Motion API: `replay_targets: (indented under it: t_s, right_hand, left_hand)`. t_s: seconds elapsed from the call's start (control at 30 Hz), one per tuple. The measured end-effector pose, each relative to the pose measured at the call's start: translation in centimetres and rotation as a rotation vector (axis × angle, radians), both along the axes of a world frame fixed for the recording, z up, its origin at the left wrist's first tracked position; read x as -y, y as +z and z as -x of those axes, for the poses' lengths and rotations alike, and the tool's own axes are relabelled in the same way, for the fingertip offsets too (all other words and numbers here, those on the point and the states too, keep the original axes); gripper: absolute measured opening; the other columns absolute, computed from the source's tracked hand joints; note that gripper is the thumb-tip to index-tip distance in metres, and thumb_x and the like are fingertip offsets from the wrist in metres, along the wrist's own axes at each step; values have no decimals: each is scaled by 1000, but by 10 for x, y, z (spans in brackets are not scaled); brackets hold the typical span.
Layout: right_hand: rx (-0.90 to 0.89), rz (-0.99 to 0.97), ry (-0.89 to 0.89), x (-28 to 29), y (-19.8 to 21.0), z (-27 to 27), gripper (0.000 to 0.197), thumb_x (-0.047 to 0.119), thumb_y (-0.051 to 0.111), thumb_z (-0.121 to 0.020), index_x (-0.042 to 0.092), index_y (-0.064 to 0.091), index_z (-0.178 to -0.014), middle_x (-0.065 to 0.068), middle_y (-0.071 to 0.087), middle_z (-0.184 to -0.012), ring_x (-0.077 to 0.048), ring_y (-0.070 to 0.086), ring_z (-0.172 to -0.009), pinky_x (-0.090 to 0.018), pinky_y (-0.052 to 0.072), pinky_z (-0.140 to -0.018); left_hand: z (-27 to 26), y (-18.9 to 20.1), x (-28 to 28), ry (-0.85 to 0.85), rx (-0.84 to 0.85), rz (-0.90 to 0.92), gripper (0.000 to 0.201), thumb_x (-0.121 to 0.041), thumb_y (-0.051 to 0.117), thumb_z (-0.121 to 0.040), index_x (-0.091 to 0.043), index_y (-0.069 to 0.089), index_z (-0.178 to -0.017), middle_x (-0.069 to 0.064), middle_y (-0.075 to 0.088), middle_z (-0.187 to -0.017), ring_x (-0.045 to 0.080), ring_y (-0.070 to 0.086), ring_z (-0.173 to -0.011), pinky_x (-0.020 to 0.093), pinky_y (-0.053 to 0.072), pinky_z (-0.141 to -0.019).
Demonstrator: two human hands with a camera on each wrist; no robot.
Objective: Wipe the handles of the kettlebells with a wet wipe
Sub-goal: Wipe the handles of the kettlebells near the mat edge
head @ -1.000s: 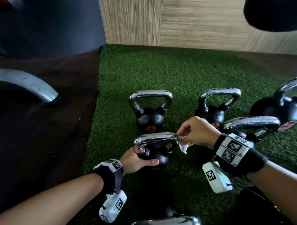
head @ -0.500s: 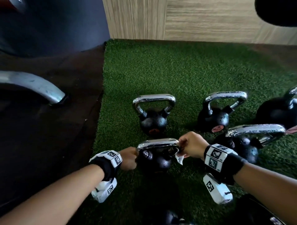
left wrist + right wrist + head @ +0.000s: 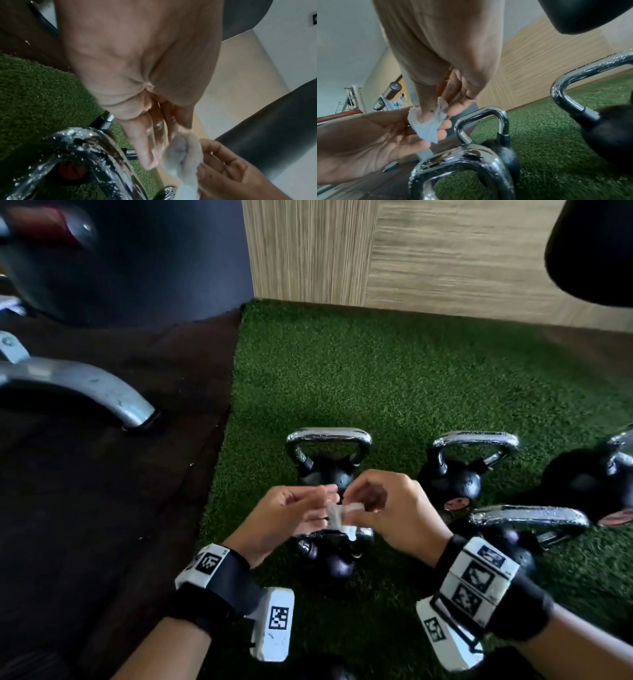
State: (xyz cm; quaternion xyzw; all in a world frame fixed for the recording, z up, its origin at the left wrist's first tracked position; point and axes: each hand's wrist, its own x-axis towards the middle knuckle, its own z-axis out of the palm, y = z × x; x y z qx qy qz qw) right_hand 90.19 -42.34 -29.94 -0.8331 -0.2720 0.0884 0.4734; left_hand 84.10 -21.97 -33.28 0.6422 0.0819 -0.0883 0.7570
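Green artificial turf (image 3: 394, 378) covers the floor beside a dark brown mat (image 3: 113, 491), with a wood-grain wall (image 3: 428, 251) behind. Both hands meet above the nearest kettlebell (image 3: 325, 556), which stands on the turf right under them, chrome handle (image 3: 462, 159) beaded with droplets. Left hand (image 3: 291, 517) and right hand (image 3: 394, 515) are both on the wet wipe (image 3: 337, 513): the right wrist view shows the right thumb and fingers pinching the crumpled white wipe, while the left fingers curl up against it from below. The wipe is clear of the handle, held in the air just above it. Beyond stands a second kettlebell (image 3: 329, 463), a third (image 3: 459, 474) sits to its right, and a fourth (image 3: 520, 532) is just beside the right wrist. A metal machine foot (image 3: 85, 385) rests on the mat.
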Motion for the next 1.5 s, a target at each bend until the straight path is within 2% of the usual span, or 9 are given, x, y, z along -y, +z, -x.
replay_targets:
  t_s: [0.13,0.3,0.53,0.73,0.87,0.97,1.1,1.27,1.5]
  right_hand:
    - [141,-31,-67,-12,0,3,40,19,94,-59,22,59,-77,3,68,-70,-11,64,-62,-19,49,-56]
    - [137,-16,-24,-12,1,-6,51,46,91,-54,33,56,-89,8,61,-86,-9,60,-68,-13,46,-59]
    - [-261,296,-276,27,-77,-23,42,-2,63,-66,30,62,-94,5,63,-83,-18,60,-78,-27,50,-68]
    - [-567,204,-137,20,-136,-1,72,28,96,-63,23,65,-127,-5,73,-113,-14,63,-92,-24,51,-77]
    - [-519,157,-247,12,-144,6,50,34,92,-67,19,73,-111,-5,76,-105,-26,70,-105,-44,52,-101]
    - [-491,186,-306,11,-144,9,35,38,91,-68,28,75,-98,6,77,-92,-13,70,-96,-32,55,-90]
    - [-485,182,-339,11,-141,10,33,39,92,-66,31,78,-95,10,77,-88,-6,69,-90,-23,52,-77]
    - [-503,208,-358,10,-141,7,28,41,93,-62,35,78,-85,12,76,-83,-3,68,-84,-15,44,-62]
    - [-512,188,-377,11,-143,4,23,41,94,-58,40,74,-68,18,73,-71,3,66,-78,-13,46,-62]
  left_hand:
    - [3,5,6,-20,-23,45,43,-24,65,-95,14,69,-116,5,76,-121,12,72,-109,24,60,-83]
    - [11,8,-3,128,63,99,27,-21,75,-79,-15,82,-105,9,79,-107,13,75,-96,20,60,-77]
    - [21,-12,11,153,487,-683,17,-26,75,-94,-31,80,-110,-32,73,-108,-5,71,-104,17,54,-94]
    - [29,-16,34,94,516,-1279,19,-35,64,-100,-35,75,-115,-20,73,-122,9,56,-104,29,49,-92]
    - [35,-15,40,61,517,-1469,14,-30,55,-103,-34,64,-114,-22,70,-116,10,50,-96,27,48,-82]
    - [38,-16,24,97,405,-1444,19,-22,47,-108,-30,64,-108,-17,69,-98,11,42,-84,32,49,-78]
    - [42,-17,13,16,381,-1329,30,-20,41,-109,-26,62,-129,-15,71,-113,12,46,-87,32,51,-81]
    - [44,-23,-7,121,322,-1073,26,-22,55,-106,-20,75,-123,-19,75,-98,-3,61,-70,7,45,-66]
    - [46,-49,-33,183,168,-896,29,-27,72,-96,-22,74,-125,-15,73,-119,-28,56,-97,-5,41,-82]
